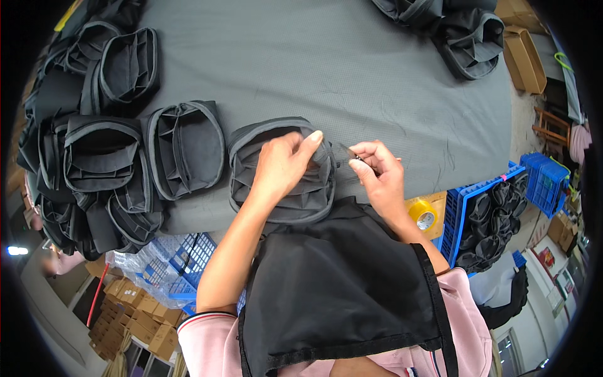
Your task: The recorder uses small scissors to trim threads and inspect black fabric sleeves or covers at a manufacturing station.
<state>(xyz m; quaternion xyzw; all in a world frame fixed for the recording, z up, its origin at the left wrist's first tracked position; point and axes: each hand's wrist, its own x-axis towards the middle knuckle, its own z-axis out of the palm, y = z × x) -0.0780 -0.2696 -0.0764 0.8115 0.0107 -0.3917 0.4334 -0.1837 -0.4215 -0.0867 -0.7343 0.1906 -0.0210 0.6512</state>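
A black fabric bag (281, 212), open at the top with inner divider pockets, lies on the grey table in front of me. My left hand (282, 164) is closed on its right-hand rim, fingers inside the opening and thumb on the edge. Just right of the bag, my right hand (382, 179) pinches small thread snips (347, 150). Their pointed metal tip faces the bag's rim without touching it, and the fingers hide most of the handle. Left of the held bag is another open black bag (187, 151) of the same kind.
Similar bags (103, 154) are heaped along the table's left side, and more (468, 44) lie at the far right. Below the right edge stand a blue crate (449, 226) of black bags and a yellow tape roll (423, 215). A black apron (339, 283) covers my front.
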